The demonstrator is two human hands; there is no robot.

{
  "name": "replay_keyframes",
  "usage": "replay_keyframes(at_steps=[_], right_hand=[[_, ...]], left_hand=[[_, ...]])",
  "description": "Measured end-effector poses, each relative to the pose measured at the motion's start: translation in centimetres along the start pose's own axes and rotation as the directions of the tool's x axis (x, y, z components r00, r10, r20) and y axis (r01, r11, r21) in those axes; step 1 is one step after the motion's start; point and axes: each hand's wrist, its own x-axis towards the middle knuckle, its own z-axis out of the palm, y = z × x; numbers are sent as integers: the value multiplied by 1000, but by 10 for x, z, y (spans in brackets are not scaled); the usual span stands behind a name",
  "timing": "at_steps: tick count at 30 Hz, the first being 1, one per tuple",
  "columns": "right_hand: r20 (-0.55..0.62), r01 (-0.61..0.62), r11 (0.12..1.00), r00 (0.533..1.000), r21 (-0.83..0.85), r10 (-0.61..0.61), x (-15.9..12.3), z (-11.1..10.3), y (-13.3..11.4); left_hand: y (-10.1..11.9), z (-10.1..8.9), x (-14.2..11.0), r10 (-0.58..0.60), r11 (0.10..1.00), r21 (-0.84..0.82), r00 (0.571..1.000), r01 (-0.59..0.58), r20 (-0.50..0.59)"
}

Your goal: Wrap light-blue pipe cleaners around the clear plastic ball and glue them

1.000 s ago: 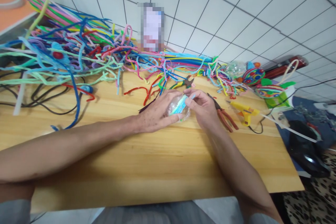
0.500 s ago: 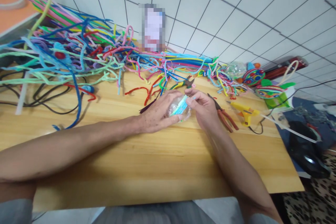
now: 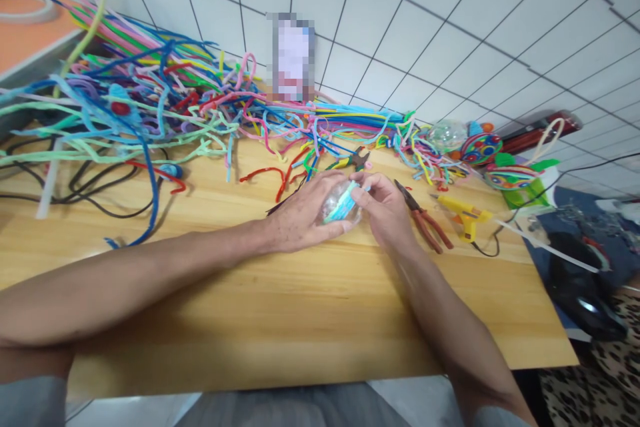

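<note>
Ball [image 3: 330, 202] and blue strip [image 3: 345, 203] sit left of the red pliers [image 3: 425, 220]. The left hand's [image 3: 306, 215] grip wraps the ball; the right's [image 3: 384, 205], narrow, pinches the strip's pliers-side end. Holds are nearly unchanged since a second ago, suggesting slow, careful handling.

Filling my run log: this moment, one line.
left hand: holds clear ball | right hand: pinches blue strips | nearby: red-handled pliers

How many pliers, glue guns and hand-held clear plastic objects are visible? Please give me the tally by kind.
Pliers: 2 (yellow-and-green pair, reddish-handled pair)
Glue gun: 1
Clear plastic object, between left hand and right hand: 1
Total: 4
</note>
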Motion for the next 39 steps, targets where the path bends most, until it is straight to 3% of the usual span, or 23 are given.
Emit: replay_keyframes(at_steps=[5,9,18,39], right_hand=[[22,8,999,1000,-41,-7,-2,3,-1],[48,-6,998,999,-63,9,0,0,-3],[80,39,994,996,-105,-31,2,-8,-7],[13,-23,997,1000,-71,24,-2,-2,0]], left_hand=[[12,-7,5,-204,979,-3,979,204,17],[11,-7,7,-235,971,-30,972,236,21],[7,-2,2,-82,996,-27,996,81,-44],[1,4,-4,-43,999,20,996,44,-72]])
